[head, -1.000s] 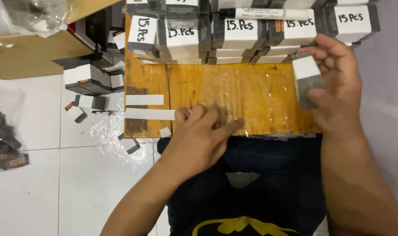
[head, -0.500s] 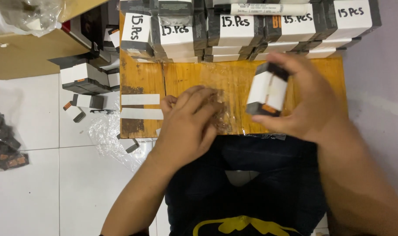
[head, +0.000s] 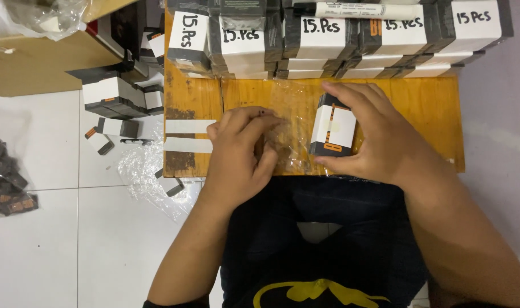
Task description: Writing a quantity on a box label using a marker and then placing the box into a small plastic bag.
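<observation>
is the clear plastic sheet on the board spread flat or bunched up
Spread mostly flat: the clear plastic sheet lies wrinkled across the wooden board, under both hands.

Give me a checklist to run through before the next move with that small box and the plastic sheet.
1. Right hand has a firm hold of the small box: ok, fingers wrap its top and bottom ends.
2. Box sits over the clear plastic sheet: ok.
3. Left hand is on the sheet: ok, fingers press its left part.
4. Sheet lies flat: not ok, it looks crinkled.
5. White strips within reach on the wooden board: ok, beside the left hand.
6. Marker capped: cannot tell.
</observation>
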